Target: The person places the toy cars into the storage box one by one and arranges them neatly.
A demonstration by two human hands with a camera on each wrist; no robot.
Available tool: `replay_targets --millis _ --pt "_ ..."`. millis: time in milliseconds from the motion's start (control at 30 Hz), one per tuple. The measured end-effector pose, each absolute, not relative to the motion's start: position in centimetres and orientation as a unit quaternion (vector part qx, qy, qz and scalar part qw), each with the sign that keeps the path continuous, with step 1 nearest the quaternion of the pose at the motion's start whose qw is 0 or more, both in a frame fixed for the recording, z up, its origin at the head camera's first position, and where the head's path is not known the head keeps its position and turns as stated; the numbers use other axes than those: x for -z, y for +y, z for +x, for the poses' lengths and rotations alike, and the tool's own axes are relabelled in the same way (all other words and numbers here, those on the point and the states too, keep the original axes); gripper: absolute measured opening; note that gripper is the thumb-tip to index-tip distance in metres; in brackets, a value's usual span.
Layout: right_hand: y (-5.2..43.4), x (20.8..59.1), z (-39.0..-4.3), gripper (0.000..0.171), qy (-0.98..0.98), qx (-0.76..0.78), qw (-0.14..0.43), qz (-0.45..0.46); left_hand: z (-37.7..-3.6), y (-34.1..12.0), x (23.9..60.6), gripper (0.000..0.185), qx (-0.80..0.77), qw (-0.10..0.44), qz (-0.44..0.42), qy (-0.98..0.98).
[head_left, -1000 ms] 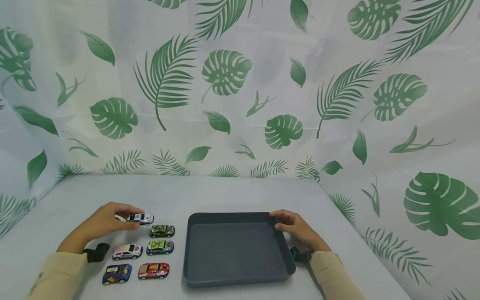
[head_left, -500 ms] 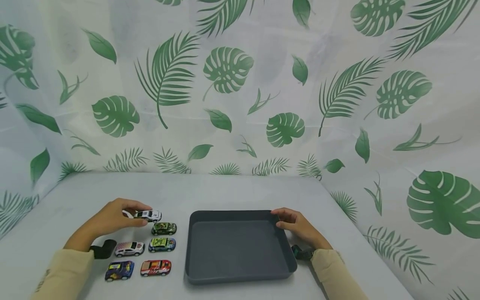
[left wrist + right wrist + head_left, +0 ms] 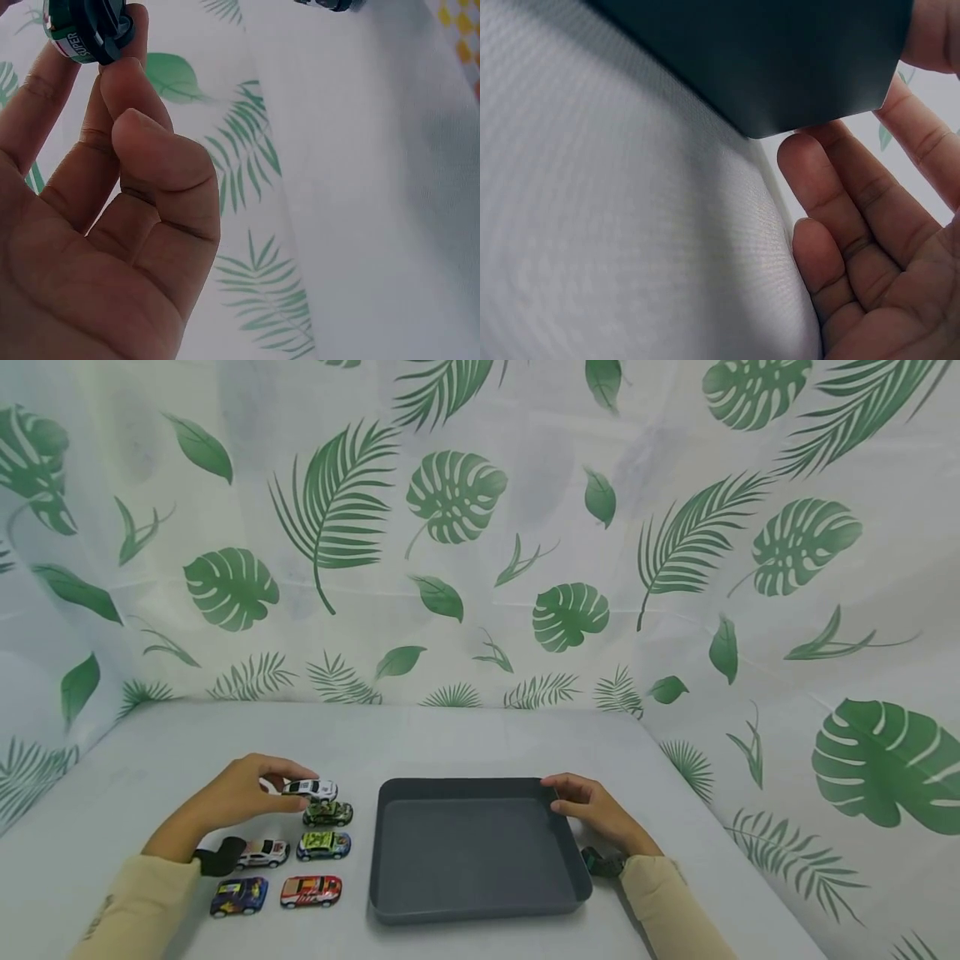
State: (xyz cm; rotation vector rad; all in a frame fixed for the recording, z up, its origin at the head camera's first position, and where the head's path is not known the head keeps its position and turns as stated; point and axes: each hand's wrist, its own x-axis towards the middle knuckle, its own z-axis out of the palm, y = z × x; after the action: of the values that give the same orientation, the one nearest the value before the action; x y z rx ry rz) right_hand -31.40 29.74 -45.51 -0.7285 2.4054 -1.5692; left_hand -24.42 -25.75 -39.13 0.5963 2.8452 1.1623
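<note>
In the head view, my left hand [image 3: 240,797] pinches a white toy car [image 3: 313,789] between thumb and fingers. It holds the car up over a dark green camouflage toy car [image 3: 327,814] and partly overlaps it in this view. The left wrist view shows the held car's dark end [image 3: 86,34] at the fingertips, the other fingers curling below. My right hand [image 3: 596,812] grips the far right corner of a dark grey rectangular tray [image 3: 472,856], its thumb at the rim. From the right wrist, several fingers [image 3: 855,187] lie behind the tray's outer wall.
Left of the tray stand a yellow-green toy car [image 3: 323,845], a red one [image 3: 311,892], a dark blue one [image 3: 238,896] and a white-and-pink one [image 3: 264,853], partly behind the left wrist's strap. A leaf-print curtain [image 3: 450,568] encloses the white table [image 3: 465,739].
My left hand has carried the white car to the right, from beside the camouflage car to above it. The right hand keeps its place at the tray corner.
</note>
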Motion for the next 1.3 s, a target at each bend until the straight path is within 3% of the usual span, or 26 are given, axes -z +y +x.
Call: replay_targets --millis 867,1300 --pt "29.6 45.3 -31.4 0.042 0.81 0.526 0.089 -0.243 -25.0 -22.0 38.6 0.041 -0.406 0.044 0.205 0.89" --pt "29.8 45.5 -31.6 0.043 0.808 0.528 0.087 -0.246 -25.7 -19.9 38.0 0.04 -0.415 0.033 0.222 0.882"
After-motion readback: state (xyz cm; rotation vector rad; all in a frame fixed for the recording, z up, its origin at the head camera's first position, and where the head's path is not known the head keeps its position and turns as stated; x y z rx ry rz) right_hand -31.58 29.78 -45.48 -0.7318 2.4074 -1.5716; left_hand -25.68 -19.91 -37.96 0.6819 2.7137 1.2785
